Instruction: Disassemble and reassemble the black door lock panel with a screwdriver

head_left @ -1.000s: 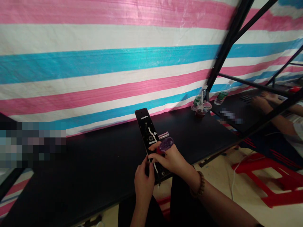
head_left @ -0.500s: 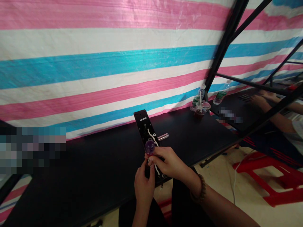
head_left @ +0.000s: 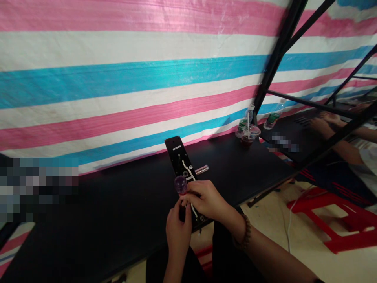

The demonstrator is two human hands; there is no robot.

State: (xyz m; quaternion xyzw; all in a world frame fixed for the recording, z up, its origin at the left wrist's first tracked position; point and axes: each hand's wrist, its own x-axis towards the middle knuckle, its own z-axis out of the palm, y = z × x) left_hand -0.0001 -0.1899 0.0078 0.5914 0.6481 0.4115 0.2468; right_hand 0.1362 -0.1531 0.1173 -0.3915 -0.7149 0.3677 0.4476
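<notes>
- My right hand (head_left: 207,198) pinches a purple knob (head_left: 180,184), fingers closed.
- My left hand (head_left: 178,226) is at seven o'clock, fingertips near the pinch; I can't tell if it grips anything.
- The long black board (head_left: 173,146) is under my fingers, pointing to twelve.
- Clear tube (head_left: 202,169): one o'clock.
- Cup (head_left: 250,135): two o'clock.

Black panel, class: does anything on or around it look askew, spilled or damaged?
The white strand on the black panel runs wavy rather than straight, and a small end dangles past the table's near edge. No spill or damage shows.
</notes>
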